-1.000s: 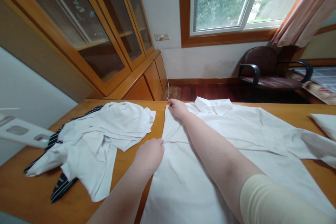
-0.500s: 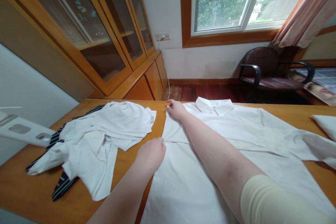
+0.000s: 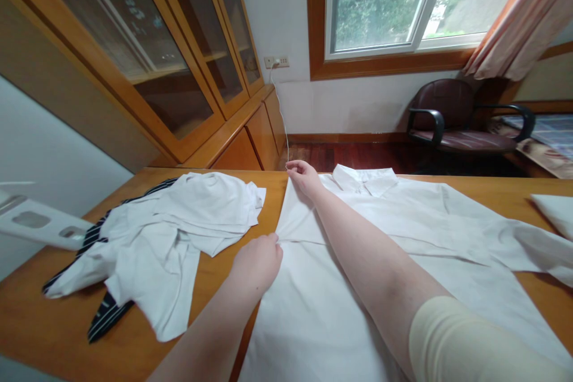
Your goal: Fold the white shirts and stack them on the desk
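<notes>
A white collared shirt (image 3: 322, 304) lies spread on the wooden table (image 3: 219, 286), its collar near the far edge and one sleeve stretched out to the right. My right hand (image 3: 305, 179) reaches across the shirt and pinches the fabric at its upper left corner, lifting it slightly. Lower on the same left edge, my left hand (image 3: 257, 262) grips the cloth, its fingertips partly hidden behind the hand. Creases in the fabric run between the two hands.
Left of the shirt lies a heap of white garments (image 3: 174, 227) over a black striped cloth (image 3: 107, 316). A white plastic object (image 3: 45, 221) juts in at the left. Another white cloth (image 3: 555, 212) rests at the right. A chair (image 3: 465, 116) stands beyond the table.
My right hand has shifted slightly right and away from me, drawing the shirt's corner up with it. My left hand stays in place on the edge.
</notes>
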